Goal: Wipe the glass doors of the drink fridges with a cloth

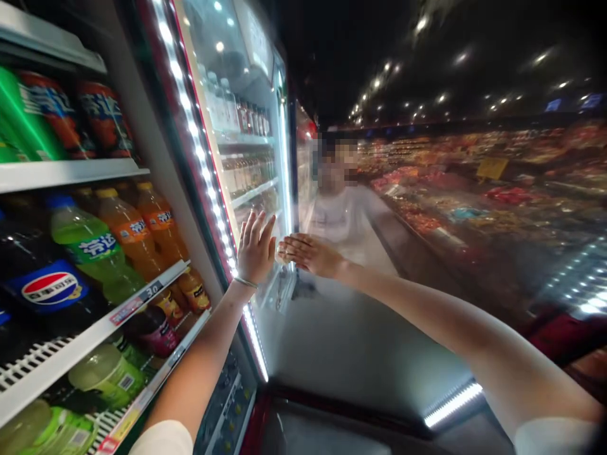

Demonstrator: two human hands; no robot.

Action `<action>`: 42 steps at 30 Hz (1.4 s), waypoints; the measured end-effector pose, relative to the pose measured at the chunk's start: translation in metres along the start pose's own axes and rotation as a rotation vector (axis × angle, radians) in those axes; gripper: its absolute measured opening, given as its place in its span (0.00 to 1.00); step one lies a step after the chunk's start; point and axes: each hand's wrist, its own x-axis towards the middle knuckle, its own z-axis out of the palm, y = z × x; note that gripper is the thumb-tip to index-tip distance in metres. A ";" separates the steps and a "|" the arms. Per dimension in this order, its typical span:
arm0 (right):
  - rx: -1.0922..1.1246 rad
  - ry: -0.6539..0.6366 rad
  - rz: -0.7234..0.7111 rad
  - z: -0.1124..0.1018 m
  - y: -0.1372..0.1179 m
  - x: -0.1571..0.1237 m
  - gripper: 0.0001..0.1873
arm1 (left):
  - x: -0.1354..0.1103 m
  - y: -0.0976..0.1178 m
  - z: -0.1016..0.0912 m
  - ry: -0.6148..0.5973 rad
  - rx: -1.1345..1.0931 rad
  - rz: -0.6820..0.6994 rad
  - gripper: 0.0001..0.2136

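At centre frame, a person's bare left hand (256, 248) stands upright at the glass door (322, 347) of a drinks cooler, its back to the camera, fingers loosely spread, holding nothing. Just beside it, the right hand (310, 254) lies flat and nearly level, fingers together and aimed at the other hand, also empty. The two almost meet; whether they touch each other or the smooth pane cannot be told. The left hand is nearer the door's edge, where a bright LED strip (199, 148) runs diagonally down the dark frame. The right arm (427, 309) reaches in long from the lower right, while the left arm (199, 373) climbs steeply from the bottom, a thin bracelet (245, 282) at its wrist.

At left, white shelves (61, 174) carry glossy plastic bottles: orange soda (126, 230), green soda (85, 243) and a dark Pepsi bottle (47, 291), with cans (61, 114) in the upper left. In the glass, right of the hands, stands a figure in a white shirt (339, 218), possibly a reflection. At right, a blurred market aisle (474, 183) glows under ceiling lights (450, 76).
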 end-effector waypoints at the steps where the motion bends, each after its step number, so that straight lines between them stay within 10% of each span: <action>1: 0.067 -0.032 0.007 0.016 -0.014 -0.013 0.30 | -0.014 0.003 0.004 -0.024 -0.012 -0.023 0.23; 8: 0.430 -0.276 0.150 0.090 -0.105 -0.081 0.35 | -0.112 0.019 0.029 -0.175 -0.032 -0.128 0.23; 13: 0.481 -0.324 0.140 0.077 -0.104 -0.088 0.34 | -0.122 0.025 0.035 -0.178 -0.033 -0.091 0.23; 17: 0.239 -0.212 0.027 0.012 -0.038 -0.069 0.28 | -0.061 0.024 0.028 -0.051 -0.015 -0.011 0.25; 25: -0.460 0.075 0.057 -0.198 0.133 0.006 0.29 | 0.090 0.050 0.019 0.193 -0.059 0.149 0.25; 31: -0.520 0.295 0.313 -0.292 0.199 -0.007 0.31 | 0.122 0.087 0.032 0.210 -0.112 0.180 0.25; 35: -0.482 0.260 0.324 -0.253 0.162 -0.042 0.32 | 0.104 0.111 0.048 0.197 -0.132 0.138 0.24; 42: -0.216 0.042 0.221 -0.100 0.030 -0.137 0.32 | 0.043 0.142 0.077 0.204 -0.142 -0.009 0.24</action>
